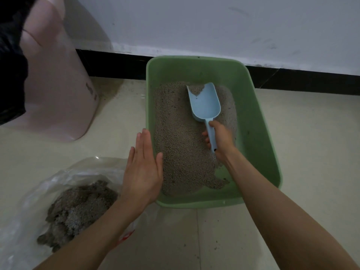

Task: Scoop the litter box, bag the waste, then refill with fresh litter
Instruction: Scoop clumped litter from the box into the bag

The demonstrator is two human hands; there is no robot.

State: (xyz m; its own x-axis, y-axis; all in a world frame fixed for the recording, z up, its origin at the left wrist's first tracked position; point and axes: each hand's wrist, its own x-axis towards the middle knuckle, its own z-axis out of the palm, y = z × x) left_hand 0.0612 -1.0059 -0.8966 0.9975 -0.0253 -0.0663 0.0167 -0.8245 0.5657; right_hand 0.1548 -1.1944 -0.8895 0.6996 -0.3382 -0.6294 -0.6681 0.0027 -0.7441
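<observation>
A green litter box (261,137) stands on the floor against the wall, with grey litter (179,137) spread over most of its bottom. My right hand (220,139) grips the handle of a light blue scoop (204,102), whose tip is dug into the litter at the far end and holds a little of it. My left hand (142,168) is flat with straight fingers over the box's left rim, holding nothing. A clear plastic bag (39,193) lies at the lower left with dark clumped waste (78,209) inside.
A pink bin (58,78) lined with a black bag (11,61) stands at the left by the wall. A black skirting board runs along the white wall behind the box. Pale floor tiles lie to the right and in front.
</observation>
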